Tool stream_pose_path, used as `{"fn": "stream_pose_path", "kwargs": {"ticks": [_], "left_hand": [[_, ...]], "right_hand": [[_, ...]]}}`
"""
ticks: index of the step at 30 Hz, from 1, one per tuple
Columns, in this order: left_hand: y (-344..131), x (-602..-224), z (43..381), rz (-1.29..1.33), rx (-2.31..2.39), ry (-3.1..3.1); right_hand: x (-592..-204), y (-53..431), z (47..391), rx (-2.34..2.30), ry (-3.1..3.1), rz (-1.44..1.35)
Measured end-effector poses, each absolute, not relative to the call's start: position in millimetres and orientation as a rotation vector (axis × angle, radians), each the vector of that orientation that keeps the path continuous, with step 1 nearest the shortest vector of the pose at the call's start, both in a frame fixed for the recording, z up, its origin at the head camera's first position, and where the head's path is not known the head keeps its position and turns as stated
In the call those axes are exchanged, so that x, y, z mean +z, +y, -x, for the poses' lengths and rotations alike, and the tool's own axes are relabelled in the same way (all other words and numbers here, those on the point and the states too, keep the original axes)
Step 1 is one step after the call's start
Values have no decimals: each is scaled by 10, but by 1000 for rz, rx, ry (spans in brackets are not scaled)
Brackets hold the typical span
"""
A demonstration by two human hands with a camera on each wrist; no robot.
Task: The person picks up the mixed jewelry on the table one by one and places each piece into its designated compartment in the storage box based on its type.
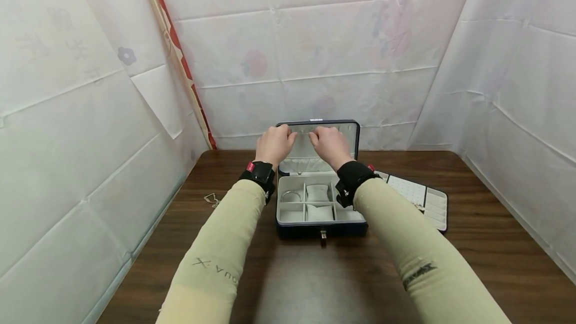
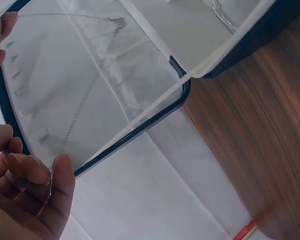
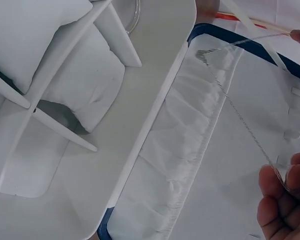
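The left hand [image 1: 273, 145] and right hand [image 1: 332, 146] pinch a necklace [image 2: 116, 22] near its ends. It should be light, limp and slippery, best held there.

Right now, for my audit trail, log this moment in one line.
left hand: pinches chain; right hand: pinches chain; chain: sags between hands; box: lid raised

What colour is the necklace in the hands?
Silver; the necklace shows best in the left wrist view.
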State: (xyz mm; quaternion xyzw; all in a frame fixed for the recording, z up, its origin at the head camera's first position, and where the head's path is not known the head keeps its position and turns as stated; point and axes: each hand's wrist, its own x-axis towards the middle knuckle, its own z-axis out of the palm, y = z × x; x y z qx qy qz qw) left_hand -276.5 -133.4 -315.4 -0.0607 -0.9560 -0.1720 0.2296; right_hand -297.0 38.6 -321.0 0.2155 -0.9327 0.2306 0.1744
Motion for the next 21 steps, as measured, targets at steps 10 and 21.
{"fn": "stream_pose_path", "kwargs": {"ticks": [10,21], "left_hand": [[-1238,-3178,2879,81,-327,-2588],[-1204,-3269,2994,9,-256,-2539]], "right_hand": [[-3226,381,3024,563,-2635,-523],[-3241,370,3058,552,-2671,-491]]}}
